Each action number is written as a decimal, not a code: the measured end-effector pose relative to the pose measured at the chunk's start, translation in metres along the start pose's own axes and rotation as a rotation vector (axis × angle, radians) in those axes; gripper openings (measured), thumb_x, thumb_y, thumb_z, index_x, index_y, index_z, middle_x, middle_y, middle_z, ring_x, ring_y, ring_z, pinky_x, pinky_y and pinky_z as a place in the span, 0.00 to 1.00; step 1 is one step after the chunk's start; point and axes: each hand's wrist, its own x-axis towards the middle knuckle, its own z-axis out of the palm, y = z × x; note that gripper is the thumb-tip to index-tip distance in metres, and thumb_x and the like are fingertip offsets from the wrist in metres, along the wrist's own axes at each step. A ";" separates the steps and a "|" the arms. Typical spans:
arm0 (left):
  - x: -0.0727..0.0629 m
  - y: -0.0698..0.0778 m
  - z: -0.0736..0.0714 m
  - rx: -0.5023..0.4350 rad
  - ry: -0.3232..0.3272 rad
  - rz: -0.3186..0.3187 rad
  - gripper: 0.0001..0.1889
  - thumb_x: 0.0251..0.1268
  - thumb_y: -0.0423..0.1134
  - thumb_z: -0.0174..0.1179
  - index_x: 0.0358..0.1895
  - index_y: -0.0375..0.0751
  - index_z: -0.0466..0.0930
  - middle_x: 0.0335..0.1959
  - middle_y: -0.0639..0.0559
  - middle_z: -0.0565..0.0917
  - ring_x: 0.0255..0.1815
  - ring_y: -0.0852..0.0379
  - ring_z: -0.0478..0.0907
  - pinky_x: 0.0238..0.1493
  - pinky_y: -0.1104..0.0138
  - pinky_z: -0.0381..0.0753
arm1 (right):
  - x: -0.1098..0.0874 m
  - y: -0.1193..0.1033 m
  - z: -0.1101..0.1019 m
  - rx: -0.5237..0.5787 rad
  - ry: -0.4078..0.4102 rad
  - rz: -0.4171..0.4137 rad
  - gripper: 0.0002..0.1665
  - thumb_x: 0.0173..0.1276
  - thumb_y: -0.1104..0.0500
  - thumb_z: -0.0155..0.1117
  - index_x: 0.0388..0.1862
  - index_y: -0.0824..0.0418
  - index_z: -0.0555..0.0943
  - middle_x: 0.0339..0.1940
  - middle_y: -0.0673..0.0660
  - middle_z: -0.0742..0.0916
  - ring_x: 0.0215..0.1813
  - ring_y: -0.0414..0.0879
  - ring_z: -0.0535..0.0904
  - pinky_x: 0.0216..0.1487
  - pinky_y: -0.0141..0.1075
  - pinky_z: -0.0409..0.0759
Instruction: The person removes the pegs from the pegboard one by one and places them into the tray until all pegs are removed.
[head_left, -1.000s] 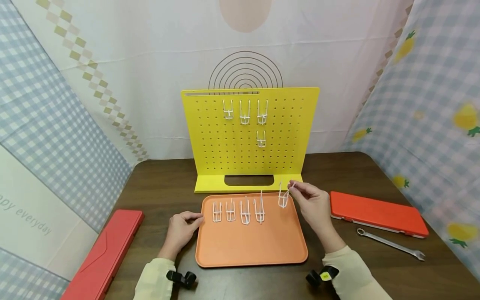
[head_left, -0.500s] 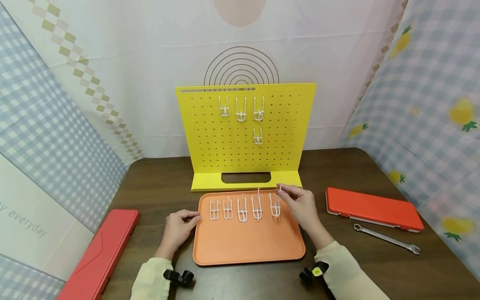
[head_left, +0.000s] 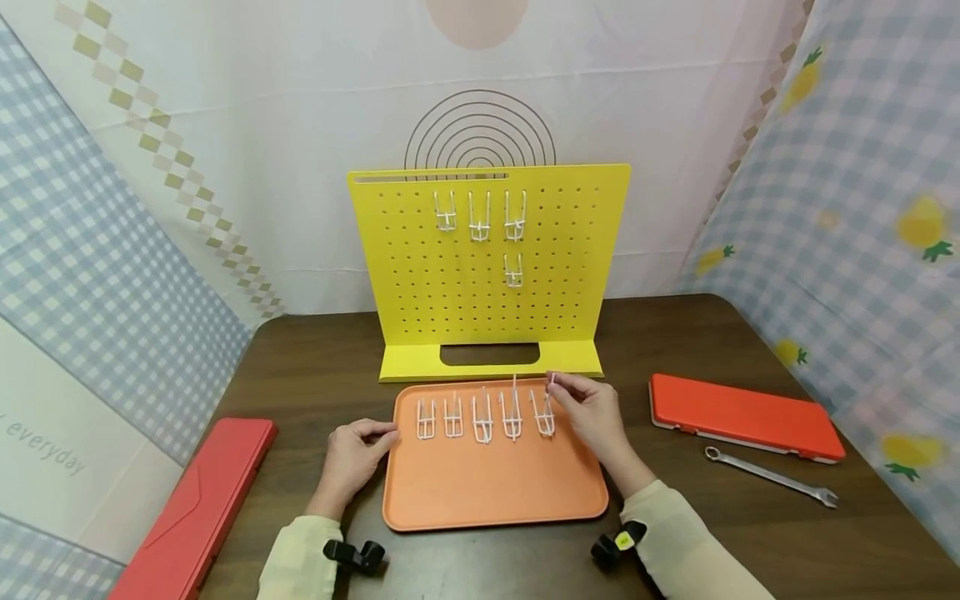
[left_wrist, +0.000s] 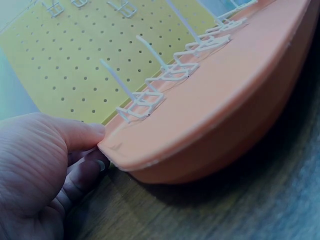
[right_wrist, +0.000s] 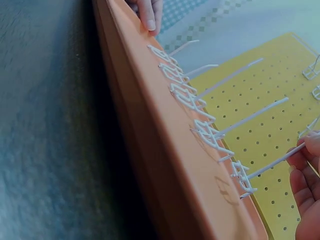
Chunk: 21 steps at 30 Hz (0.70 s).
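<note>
My right hand (head_left: 594, 417) pinches the long prong of a white wire pegboard hook (head_left: 544, 424) at the right end of a row on the orange tray (head_left: 495, 492). In the right wrist view that hook (right_wrist: 242, 176) is tilted, its looped end low over the tray; whether it touches is unclear. Several other hooks, such as this one (head_left: 482, 427), lie in the row to its left with prongs sticking up. With thumb on top and fingers below, my left hand (head_left: 352, 458) grips the tray's left rim. Behind stands a yellow pegboard (head_left: 562, 287), several white hooks (head_left: 479, 218) mounted on it.
On the brown table (head_left: 315, 350), a red case (head_left: 198, 500) lies at the left and an orange-red case (head_left: 742, 415) at the right. A combination wrench (head_left: 772, 477) lies in front of the right case. Patterned cloth hangs behind and at both sides.
My right hand has moved left and down with the hook, bringing it from above the tray's right corner to the row's end. My left hand stays on the tray rim. The view shifts slightly.
</note>
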 end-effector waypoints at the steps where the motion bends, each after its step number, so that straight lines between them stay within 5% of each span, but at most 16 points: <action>1: 0.000 0.000 0.000 0.000 0.000 -0.001 0.05 0.55 0.38 0.71 0.35 0.45 0.90 0.35 0.52 0.87 0.35 0.58 0.82 0.34 0.69 0.80 | 0.000 -0.001 0.001 -0.005 -0.001 0.005 0.13 0.63 0.66 0.67 0.46 0.70 0.85 0.43 0.64 0.87 0.42 0.49 0.85 0.40 0.29 0.81; 8: 0.000 0.001 -0.001 -0.002 -0.003 -0.003 0.05 0.55 0.39 0.71 0.35 0.45 0.90 0.36 0.52 0.87 0.35 0.58 0.82 0.34 0.70 0.80 | -0.005 -0.027 0.005 -0.020 -0.009 -0.002 0.12 0.63 0.72 0.65 0.45 0.76 0.83 0.42 0.70 0.86 0.43 0.56 0.85 0.39 0.28 0.81; 21: 0.000 0.002 0.000 -0.004 0.001 0.001 0.05 0.55 0.38 0.71 0.35 0.44 0.90 0.36 0.52 0.87 0.36 0.58 0.82 0.34 0.70 0.79 | -0.008 -0.031 0.006 -0.063 -0.025 -0.047 0.11 0.63 0.72 0.65 0.44 0.75 0.84 0.40 0.69 0.87 0.41 0.57 0.85 0.37 0.26 0.80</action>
